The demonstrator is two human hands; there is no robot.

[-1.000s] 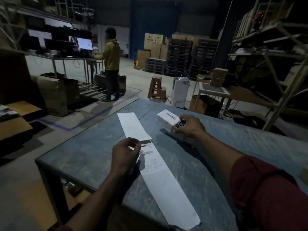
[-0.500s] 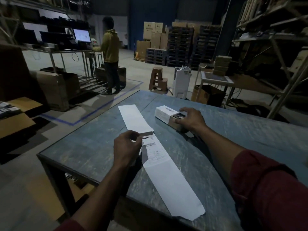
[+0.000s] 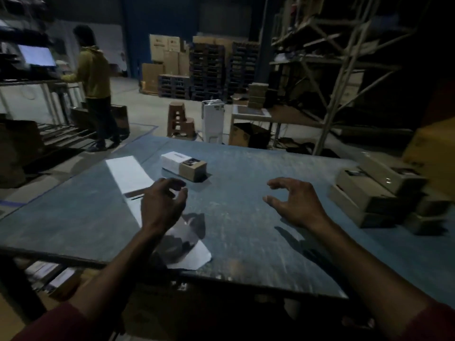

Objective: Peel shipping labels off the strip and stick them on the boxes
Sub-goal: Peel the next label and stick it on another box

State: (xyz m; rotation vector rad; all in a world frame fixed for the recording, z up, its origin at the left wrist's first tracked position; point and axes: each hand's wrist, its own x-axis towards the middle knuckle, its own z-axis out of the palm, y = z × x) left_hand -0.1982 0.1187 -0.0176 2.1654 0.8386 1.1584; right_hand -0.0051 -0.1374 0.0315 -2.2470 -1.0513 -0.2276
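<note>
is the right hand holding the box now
No, the right hand hovers loosely curled over the bare table, apart from the box.

head-worn wide view, looking forward and down, table (image 3: 246, 230) close below

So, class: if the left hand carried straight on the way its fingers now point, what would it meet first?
Probably the small box, which lies just beyond the left hand on the table; depth is unclear, so the hand might pass above it.
</note>
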